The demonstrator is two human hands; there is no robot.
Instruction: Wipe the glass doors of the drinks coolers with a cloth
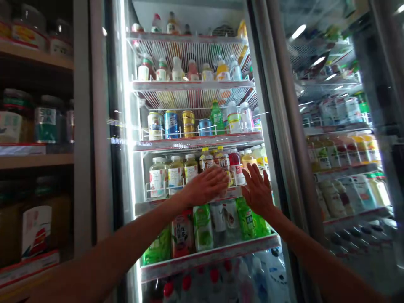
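Observation:
My left hand [206, 184] reaches across to the middle of the glass-front cooler, palm down, its fingers stretched out and slightly blurred. A pale patch shows by its fingertips; whether it is a thin cloth or a reflection I cannot tell. My right hand [258, 191] is raised to the right, fingers spread, with nothing visible in it. Both hands are in front of the drinks, near the shelf of yellow-capped bottles [222, 159] and a red-labelled bottle [236, 165]. Below them stand green drink bottles [203, 227] and a dark red tea bottle [182, 235]. Reflections suggest glass before the bottles.
A metal door frame [292, 105] runs down the right side of the cooler. Beyond it is another cooler with bottles [353, 149]. At the left, wooden shelves [34, 160] hold jars [49, 120]. Cans [172, 125] stand on a higher cooler shelf.

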